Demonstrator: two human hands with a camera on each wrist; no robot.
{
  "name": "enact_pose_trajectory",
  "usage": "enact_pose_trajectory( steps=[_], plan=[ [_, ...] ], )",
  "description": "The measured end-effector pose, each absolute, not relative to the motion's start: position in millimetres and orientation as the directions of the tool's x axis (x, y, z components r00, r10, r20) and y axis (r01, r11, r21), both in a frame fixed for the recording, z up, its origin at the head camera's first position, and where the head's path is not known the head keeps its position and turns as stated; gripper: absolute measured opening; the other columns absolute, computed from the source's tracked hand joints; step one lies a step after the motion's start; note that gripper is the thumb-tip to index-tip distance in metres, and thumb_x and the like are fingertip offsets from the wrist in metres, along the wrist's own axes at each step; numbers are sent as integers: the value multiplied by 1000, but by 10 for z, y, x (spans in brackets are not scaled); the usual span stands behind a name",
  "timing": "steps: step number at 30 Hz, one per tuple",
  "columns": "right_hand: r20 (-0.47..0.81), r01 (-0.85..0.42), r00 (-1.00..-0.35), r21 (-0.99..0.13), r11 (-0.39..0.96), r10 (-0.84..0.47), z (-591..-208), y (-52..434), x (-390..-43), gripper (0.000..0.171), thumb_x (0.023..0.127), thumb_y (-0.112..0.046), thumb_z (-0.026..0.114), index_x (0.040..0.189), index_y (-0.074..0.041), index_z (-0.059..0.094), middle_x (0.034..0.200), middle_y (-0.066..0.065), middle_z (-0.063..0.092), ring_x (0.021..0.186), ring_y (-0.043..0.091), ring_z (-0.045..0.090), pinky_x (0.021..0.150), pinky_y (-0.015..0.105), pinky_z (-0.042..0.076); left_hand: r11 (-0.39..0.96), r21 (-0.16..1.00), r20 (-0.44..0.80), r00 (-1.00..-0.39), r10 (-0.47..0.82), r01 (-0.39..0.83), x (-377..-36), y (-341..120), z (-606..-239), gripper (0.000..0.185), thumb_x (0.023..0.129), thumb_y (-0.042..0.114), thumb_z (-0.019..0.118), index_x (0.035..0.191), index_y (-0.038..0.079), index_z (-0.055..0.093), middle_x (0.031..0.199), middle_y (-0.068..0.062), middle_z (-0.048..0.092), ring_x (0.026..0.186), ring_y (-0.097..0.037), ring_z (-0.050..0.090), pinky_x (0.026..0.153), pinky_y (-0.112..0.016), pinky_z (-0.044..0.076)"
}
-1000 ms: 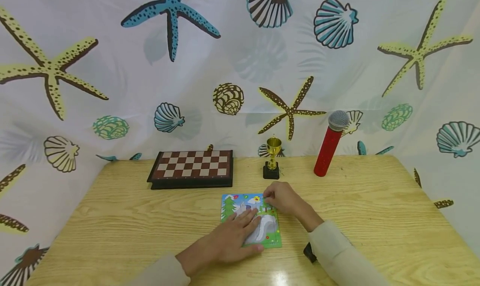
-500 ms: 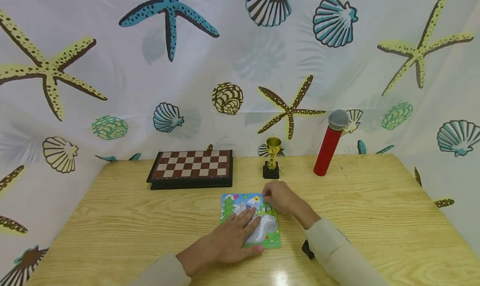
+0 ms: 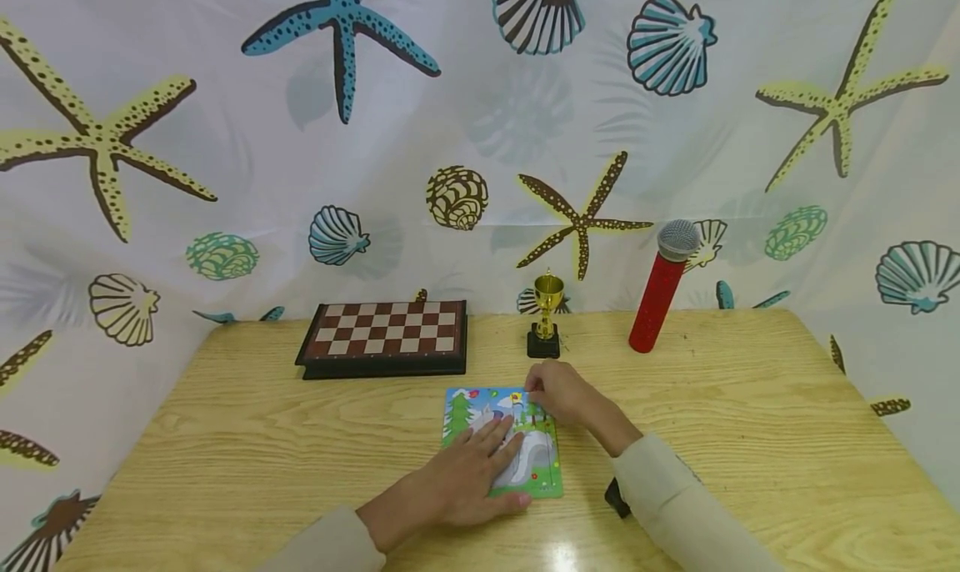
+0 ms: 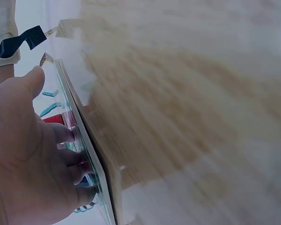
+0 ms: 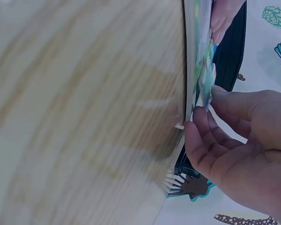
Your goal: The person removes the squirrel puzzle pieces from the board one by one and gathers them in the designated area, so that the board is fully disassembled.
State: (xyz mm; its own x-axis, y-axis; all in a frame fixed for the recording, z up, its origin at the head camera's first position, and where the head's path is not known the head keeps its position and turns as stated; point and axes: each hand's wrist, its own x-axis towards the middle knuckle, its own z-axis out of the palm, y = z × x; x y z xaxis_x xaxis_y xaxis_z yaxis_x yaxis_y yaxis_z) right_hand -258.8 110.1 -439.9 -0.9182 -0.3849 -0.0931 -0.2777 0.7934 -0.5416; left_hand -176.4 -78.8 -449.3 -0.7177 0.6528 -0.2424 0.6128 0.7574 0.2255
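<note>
A colourful jigsaw puzzle [image 3: 457,413], printed with trees and a grey animal, lies flat on the wooden table. My left hand [image 3: 468,480] rests spread across its middle, fingers straight, covering part of the picture. In the left wrist view, the fingertips press on the puzzle board [image 4: 86,143]. At the far right corner, my right hand [image 3: 562,393] pinches a puzzle piece [image 5: 207,77] between thumb and fingers. The right wrist view shows that piece tilted up a little from the board; from the head, the fingers hide much of it.
Behind the puzzle stand a brown-and-white chessboard box [image 3: 382,338], a small gold trophy cup [image 3: 547,305] and a red microphone [image 3: 660,293]. A black object [image 3: 617,499] shows by the right sleeve. A shell-print cloth [image 3: 420,138] hangs behind the table [image 3: 262,439].
The printed yellow flower near my right fingers now looks split by a line, as the pinched piece has lifted slightly. My left hand stays in place.
</note>
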Motion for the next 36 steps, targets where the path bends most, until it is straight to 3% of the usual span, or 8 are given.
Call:
enact_pose_trajectory(
  steps=[7,23,36],
  plan=[
    [-27,-311,-916,-585,749,-401,-4334,1146,-2568,6,91,-5,62,86,-9,61,77,0,59,69,11,52,64,25,45,758,224,-269,-709,652,612,-1764,-776,-4475,83,92,70,29,153,14,19,161,-9,9,148,-25,13,117,-51,21],
    [-11,-268,-933,-648,713,-360,-4202,1769,-2510,5,93,-5,58,89,-3,61,81,6,61,71,12,50,64,24,43,769,271,-289,-713,638,579,-1760,-775,-4486,86,91,71,28,153,14,17,161,-8,5,149,-25,9,118,-52,17],
    [-46,-218,-953,-584,782,-300,-4272,2423,-2590,6,92,-5,57,90,-1,61,79,6,60,70,15,50,62,25,42,763,262,-277,-711,646,591,-1766,-782,-4496,88,91,71,28,153,10,15,161,-7,7,149,-24,10,118,-51,18]
  ],
)
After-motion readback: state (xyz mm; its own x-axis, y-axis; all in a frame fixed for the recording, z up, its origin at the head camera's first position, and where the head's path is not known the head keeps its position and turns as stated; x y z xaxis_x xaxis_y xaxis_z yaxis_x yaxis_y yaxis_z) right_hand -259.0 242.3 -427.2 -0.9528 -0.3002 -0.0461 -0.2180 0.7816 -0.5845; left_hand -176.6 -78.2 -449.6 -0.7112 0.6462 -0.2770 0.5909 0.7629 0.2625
